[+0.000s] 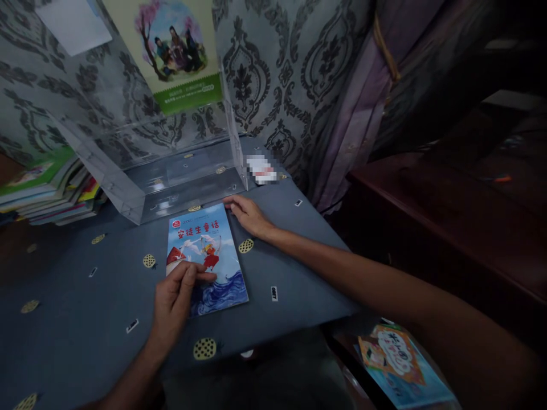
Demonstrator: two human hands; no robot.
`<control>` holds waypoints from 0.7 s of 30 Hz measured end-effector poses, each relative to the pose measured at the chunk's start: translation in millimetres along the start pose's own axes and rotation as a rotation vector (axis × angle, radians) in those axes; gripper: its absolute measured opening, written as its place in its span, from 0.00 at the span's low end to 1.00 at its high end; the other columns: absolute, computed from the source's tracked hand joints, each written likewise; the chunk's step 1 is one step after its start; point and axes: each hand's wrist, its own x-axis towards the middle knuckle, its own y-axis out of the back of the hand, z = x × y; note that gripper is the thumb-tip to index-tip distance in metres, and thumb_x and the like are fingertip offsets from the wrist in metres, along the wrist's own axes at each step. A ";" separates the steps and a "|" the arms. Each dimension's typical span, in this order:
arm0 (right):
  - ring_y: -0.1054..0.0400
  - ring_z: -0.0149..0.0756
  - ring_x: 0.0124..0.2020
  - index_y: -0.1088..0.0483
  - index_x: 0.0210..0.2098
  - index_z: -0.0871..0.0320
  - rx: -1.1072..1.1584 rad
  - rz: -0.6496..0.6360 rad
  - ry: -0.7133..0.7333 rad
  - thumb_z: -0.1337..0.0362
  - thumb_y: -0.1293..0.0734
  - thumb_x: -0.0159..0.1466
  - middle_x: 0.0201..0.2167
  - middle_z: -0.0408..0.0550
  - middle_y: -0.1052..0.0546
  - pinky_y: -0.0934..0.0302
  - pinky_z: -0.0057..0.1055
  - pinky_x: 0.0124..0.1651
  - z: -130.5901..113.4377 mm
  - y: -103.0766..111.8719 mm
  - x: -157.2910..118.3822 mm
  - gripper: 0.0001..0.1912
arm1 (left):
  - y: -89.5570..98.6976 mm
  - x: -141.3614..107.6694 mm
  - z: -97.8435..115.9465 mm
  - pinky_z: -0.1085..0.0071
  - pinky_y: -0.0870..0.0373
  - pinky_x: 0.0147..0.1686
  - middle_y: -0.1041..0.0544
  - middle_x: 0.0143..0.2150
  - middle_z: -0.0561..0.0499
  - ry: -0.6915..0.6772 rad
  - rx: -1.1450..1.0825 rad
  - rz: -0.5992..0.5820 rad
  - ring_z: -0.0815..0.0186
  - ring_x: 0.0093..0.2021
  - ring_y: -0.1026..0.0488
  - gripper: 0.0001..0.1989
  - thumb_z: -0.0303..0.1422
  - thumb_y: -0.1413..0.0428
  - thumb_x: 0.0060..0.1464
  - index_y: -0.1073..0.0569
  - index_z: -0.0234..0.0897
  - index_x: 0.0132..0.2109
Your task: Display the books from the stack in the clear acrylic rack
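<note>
A thin blue picture book with red Chinese characters and a red-dressed figure on its cover lies flat and closed on the dark blue tablecloth. My left hand rests over its lower left part, with loosely bent fingers reaching across the cover and the thumb above them. At the book's top right corner is my right hand. Its fingertips and thumb are close together against that corner, and the forearm comes in from the right. The left hand hides part of the cover picture.
A clear acrylic stand sits behind the book, with a green and cream illustrated sheet above it. To the left is a pile of books. Another book lies below the table's right edge, near a dark red cabinet.
</note>
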 end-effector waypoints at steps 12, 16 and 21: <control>0.32 0.42 0.55 0.32 0.55 0.59 -0.303 -0.070 0.147 0.70 0.41 0.68 0.54 0.56 0.28 0.37 0.43 0.61 -14.8 -1.8 -18.5 0.17 | 13.1 23.7 -47.7 0.40 0.46 0.67 0.35 0.68 0.37 -0.102 0.394 0.080 0.45 0.72 0.45 0.27 0.47 0.47 0.61 0.34 0.39 0.63; 0.37 0.48 0.63 0.35 0.59 0.61 -0.442 -0.156 0.150 0.65 0.39 0.69 0.62 0.62 0.36 0.40 0.46 0.65 -33.5 -10.1 -38.4 0.19 | 20.9 27.9 -48.9 0.43 0.41 0.66 0.35 0.67 0.37 0.015 0.239 0.044 0.47 0.67 0.37 0.32 0.47 0.45 0.60 0.40 0.42 0.67; 0.43 0.52 0.68 0.37 0.62 0.57 -0.485 -0.167 0.143 0.62 0.38 0.70 0.67 0.61 0.39 0.43 0.51 0.67 -40.9 -17.8 -47.4 0.22 | 26.5 37.9 -36.1 0.60 0.23 0.50 0.28 0.61 0.44 0.295 -0.326 0.261 0.57 0.53 0.23 0.26 0.37 0.39 0.56 0.35 0.45 0.60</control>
